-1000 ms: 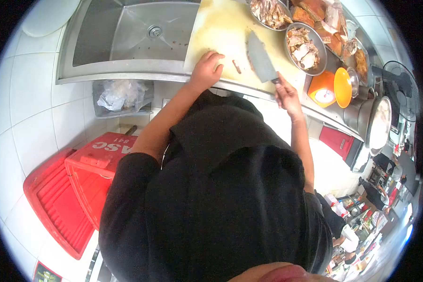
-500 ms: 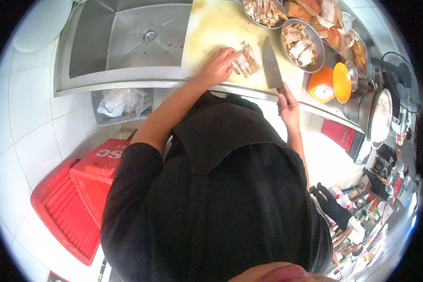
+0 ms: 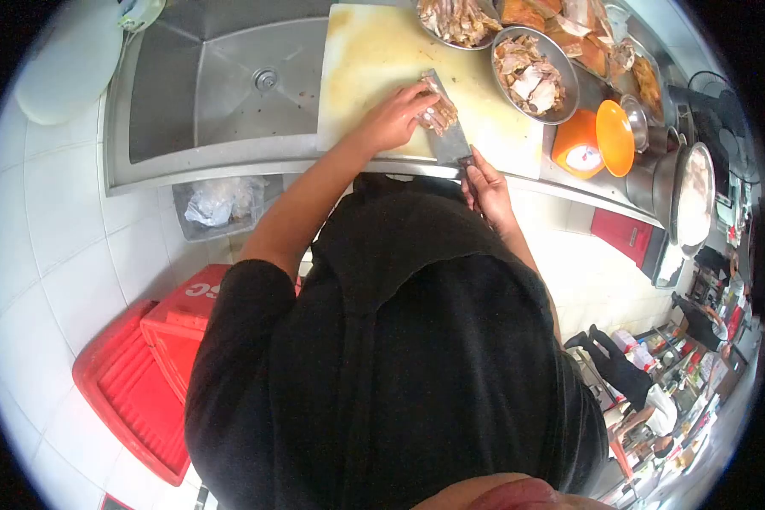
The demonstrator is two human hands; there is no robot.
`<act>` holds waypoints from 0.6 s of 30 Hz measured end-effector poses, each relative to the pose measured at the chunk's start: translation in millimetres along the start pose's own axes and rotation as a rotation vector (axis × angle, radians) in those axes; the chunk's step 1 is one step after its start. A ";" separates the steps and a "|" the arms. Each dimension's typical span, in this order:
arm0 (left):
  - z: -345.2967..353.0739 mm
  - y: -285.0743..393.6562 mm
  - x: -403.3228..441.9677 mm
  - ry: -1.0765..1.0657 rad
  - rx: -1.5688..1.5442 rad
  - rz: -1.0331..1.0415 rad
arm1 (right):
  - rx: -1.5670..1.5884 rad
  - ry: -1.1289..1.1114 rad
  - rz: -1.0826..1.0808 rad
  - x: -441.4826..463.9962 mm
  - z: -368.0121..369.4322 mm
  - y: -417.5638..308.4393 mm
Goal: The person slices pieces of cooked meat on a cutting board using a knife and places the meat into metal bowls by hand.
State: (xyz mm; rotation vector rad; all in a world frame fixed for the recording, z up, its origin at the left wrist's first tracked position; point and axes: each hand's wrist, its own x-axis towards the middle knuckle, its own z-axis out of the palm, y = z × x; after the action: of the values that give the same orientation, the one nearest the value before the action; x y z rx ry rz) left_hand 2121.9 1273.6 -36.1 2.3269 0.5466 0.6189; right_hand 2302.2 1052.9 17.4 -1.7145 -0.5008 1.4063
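On the yellowed cutting board (image 3: 382, 51), my left hand (image 3: 398, 117) curls its fingers over a small row of cut meat pieces (image 3: 441, 116). A broad cleaver (image 3: 454, 146) lies low against the board. Its blade appears to be beneath the pieces, with its tip showing beyond them. My right hand (image 3: 488, 189) is closed around the cleaver's handle at the board's near edge. To the right of the blade stands a metal bowl (image 3: 572, 92) of chopped meat. Another metal bowl (image 3: 467, 44) of meat strips is farther back.
A steel sink (image 3: 255, 110) lies left of the board. At right are an orange scale (image 3: 576, 140), an orange dish (image 3: 614, 138) and metal pots (image 3: 652, 183). Large meat pieces (image 3: 561, 25) fill the back right. Red crates (image 3: 136, 374) stand below left; a co-worker (image 3: 629, 374) is far right.
My right hand has brought the cleaver leftwards, from apart on the right to the meat pieces, where the blade now meets them. My left hand stays on the meat.
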 end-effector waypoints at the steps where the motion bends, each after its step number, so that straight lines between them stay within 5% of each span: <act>1: -0.7 1.9 1.7 0.010 -0.023 -0.004 | 0.020 -0.006 0.015 0.1 -3.2 -5.9; 11: -53.0 37.3 102.9 0.175 0.013 0.104 | 0.008 0.027 -0.187 2.8 -29.9 -124.7; 18: -72.3 13.0 198.7 0.041 0.418 0.197 | 0.193 -0.078 -0.173 76.8 -48.5 -190.7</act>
State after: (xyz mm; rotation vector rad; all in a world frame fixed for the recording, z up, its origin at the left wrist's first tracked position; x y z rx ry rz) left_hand 2243.4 1404.8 77.5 2.7918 0.5065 0.6974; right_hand 2407.8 1201.1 124.6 -1.4325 -0.5256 1.3539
